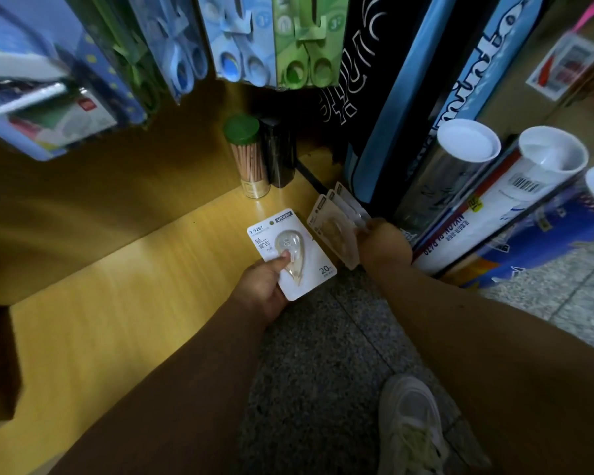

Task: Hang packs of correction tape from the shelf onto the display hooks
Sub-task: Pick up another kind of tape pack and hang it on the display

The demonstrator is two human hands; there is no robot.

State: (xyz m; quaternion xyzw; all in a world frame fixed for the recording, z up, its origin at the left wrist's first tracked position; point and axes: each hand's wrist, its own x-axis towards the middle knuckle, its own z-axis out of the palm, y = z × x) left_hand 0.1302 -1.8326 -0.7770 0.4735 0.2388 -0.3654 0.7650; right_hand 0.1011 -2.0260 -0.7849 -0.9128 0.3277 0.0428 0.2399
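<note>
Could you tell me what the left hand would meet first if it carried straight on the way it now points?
Probably the pencil tube with the green lid. The left hand, holding a correction tape pack, points up the yellow shelf towards it, and nothing lies between, though depth is unclear.

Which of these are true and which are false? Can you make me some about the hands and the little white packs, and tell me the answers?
1. The left hand holds one correction tape pack with its thumb on the front. True.
2. The right hand holds nothing. False: it grips several packs fanned together.
3. The tube of pencils has a red lid. False: its lid is green.
4. The pencil tube stands upright on the yellow shelf. True.
5. The scissors packs lie flat on the shelf. False: they hang above it.
</note>
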